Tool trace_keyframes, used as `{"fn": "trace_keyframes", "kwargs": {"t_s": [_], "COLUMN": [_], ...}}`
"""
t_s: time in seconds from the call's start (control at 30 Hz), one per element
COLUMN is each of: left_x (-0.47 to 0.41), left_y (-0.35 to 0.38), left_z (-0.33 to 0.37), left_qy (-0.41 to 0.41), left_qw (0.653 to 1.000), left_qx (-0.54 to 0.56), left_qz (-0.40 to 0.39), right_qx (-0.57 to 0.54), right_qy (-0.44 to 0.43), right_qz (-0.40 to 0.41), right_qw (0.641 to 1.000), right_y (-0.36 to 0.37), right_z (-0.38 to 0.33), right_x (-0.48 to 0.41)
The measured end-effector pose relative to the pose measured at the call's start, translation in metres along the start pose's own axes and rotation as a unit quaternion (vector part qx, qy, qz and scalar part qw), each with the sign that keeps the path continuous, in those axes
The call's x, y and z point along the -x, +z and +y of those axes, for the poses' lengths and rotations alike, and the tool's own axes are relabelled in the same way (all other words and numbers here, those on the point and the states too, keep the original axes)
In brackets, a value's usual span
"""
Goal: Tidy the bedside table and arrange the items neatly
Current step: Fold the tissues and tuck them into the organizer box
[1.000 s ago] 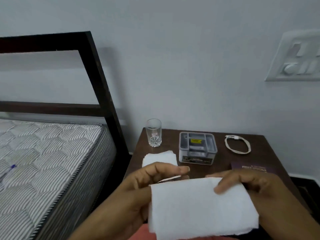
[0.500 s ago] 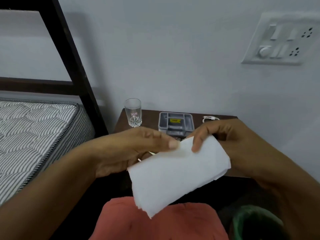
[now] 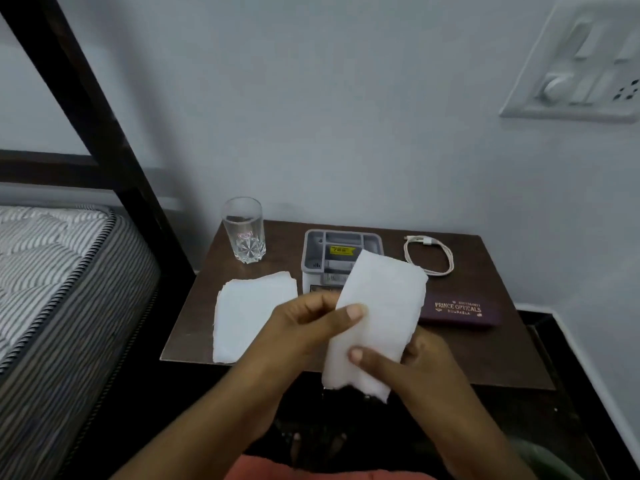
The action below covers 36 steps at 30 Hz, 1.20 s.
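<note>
A folded white tissue [image 3: 377, 317] stands tilted above the front of the brown bedside table [image 3: 194, 327]. My left hand [image 3: 308, 327] pinches its left edge with the thumb on top. My right hand [image 3: 412, 362] grips its lower part, thumb across the front. On the table lie another folded white tissue [image 3: 249, 313] at the front left, an empty drinking glass [image 3: 244, 230] at the back left, a grey compartment organizer [image 3: 332, 254] in the middle partly hidden by the held tissue, a coiled white cable [image 3: 429, 254] at the back right and a purple spectacle case [image 3: 460, 311].
A striped mattress [image 3: 52, 271] and a dark bed frame [image 3: 86, 109] stand left of the table. A wall switch panel [image 3: 581, 71] hangs at the upper right. Dark floor lies to the table's right and in front of it.
The held tissue has been folded narrower and turned from lying wide to standing tilted. My hands have shifted along it, the right one now lower. The view has dropped toward the table.
</note>
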<state>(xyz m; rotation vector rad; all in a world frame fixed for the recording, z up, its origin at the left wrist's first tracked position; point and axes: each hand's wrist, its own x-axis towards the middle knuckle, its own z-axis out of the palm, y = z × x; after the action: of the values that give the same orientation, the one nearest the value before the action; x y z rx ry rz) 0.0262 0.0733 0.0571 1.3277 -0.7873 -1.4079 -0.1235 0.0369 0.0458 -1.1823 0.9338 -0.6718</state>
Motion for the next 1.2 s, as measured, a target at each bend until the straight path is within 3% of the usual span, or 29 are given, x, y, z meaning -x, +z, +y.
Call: {"fn": "trace_keyframes", "kwargs": {"t_s": [0.13,0.3,0.67,0.8,0.93,1.1,1.2], "left_x": [-0.043,-0.119,-0.207,-0.215,-0.219,-0.219,-0.220], "left_y": [-0.007,-0.021,-0.056,-0.057,-0.055,-0.053,-0.055], "left_z": [0.012,0.038,0.001,-0.003,-0.001,-0.005,-0.006], "left_qy": [0.099,0.166,0.178,0.190,0.203,0.196,0.201], "left_qw": [0.995,0.983,0.980,0.978,0.976,0.975,0.974], "left_qx": [-0.019,-0.051,0.018,-0.002,-0.028,-0.063,-0.062], "left_qz": [0.016,0.053,0.093,0.084,0.075,0.089,0.087], "right_qx": [0.136,0.323,0.434,0.427,0.335,0.371,0.320], "right_qy": [-0.082,-0.159,-0.183,-0.181,-0.149,-0.135,-0.133], "right_qz": [0.044,0.115,0.124,0.115,0.116,0.065,0.070], "right_qw": [0.986,0.926,0.873,0.879,0.923,0.916,0.936], "right_y": [-0.014,-0.034,-0.043,-0.042,-0.049,-0.052,-0.053], "right_z": [-0.008,-0.018,0.016,0.021,0.011,0.017,0.015], "right_x": [-0.047,-0.136,-0.234,-0.235,-0.237,-0.240,-0.238]}}
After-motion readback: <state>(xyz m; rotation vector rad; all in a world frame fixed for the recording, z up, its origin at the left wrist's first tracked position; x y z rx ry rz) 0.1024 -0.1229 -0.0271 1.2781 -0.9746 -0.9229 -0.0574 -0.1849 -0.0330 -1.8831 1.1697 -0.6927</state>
